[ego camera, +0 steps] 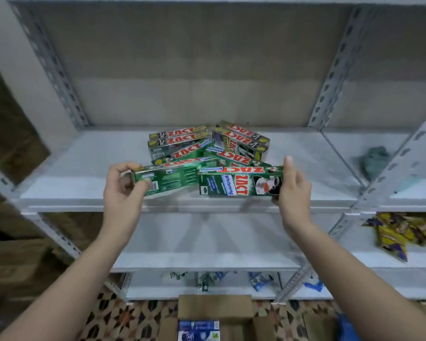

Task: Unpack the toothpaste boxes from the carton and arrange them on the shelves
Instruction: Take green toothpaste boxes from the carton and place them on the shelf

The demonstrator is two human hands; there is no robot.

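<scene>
Two green toothpaste boxes held up at the front edge of the grey shelf (84, 183), end to end and overlapping in the middle. Left box (167, 179), back panel and barcode facing out, pinched at its left end by the left hand (123, 190), thumb on top, fingers curled beneath: a narrow grip closed on the carton's end. Right box (236, 184), printed "ZACT Whitening", clasped at its right end by the right hand (293, 190), thumb raised along the end face, fingers wrapped behind and under: again a grip closed on the box, not spread. Both boxes roughly level, slightly tilted toward each other, above the shelf board; contact with the board cannot be told. Just behind, a loose pile of toothpaste boxes (207, 146) lying on the same shelf, green ones in front, silver-grey ones at the back, crossed at several angles and touching one another. Further right, beyond the slotted upright (335, 70), a crumpled teal cloth (376, 161) on the neighbouring shelf. One level down on the right, yellow and purple packets (401, 232). Below, on the patterned floor (123, 318), an open cardboard carton (214, 308) with a blue and white pack (198, 331) showing inside.
</scene>
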